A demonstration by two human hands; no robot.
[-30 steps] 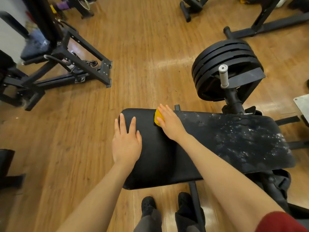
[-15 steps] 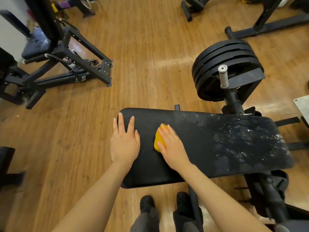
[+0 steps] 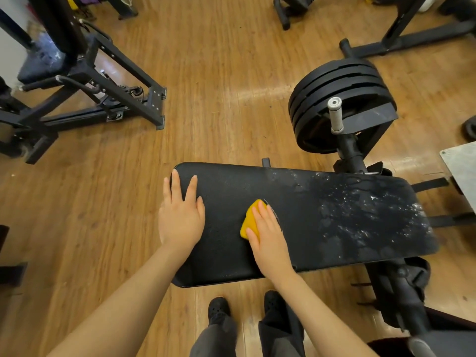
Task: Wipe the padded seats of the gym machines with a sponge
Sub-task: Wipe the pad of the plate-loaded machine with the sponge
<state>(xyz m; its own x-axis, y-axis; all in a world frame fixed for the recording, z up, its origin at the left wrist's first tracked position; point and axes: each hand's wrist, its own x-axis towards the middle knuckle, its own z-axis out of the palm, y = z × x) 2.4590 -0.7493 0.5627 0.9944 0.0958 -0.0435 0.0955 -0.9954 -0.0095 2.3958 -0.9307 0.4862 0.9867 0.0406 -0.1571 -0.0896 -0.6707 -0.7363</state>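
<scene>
From the head view, looking down, a black padded seat (image 3: 296,222) of a plate-loaded gym machine runs left to right across the middle of the frame, above the person's dark shoes (image 3: 219,309) on the wooden floor (image 3: 219,86). The left hand (image 3: 180,217) lies flat on the left end of the pad, fingers straight and spread and holding nothing; it seems placed there to brace the body and keep the pad from shifting under the rubbing. The right hand (image 3: 268,235) presses a yellow sponge (image 3: 248,222) down onto the pad a little left of its middle, fingers laid fairly straight over the top of it, so that only the sponge's left edge and far corner show from beneath the palm; this flat hold likely spreads pressure over the whole sponge face, as wiping wants. The left part of the pad looks dark and even, while the right part is covered with pale wet blotches and specks (image 3: 365,215), which suggests that end is not yet wiped and the sponge will need to work toward it. Behind the pad's right end stands a stack of black weight plates (image 3: 340,99) with a grey-gripped handle (image 3: 336,114) in front of it. Another black machine frame (image 3: 103,94) stands well apart at upper left, with its own speckled seat (image 3: 41,63) that probably awaits the same treatment.
</scene>
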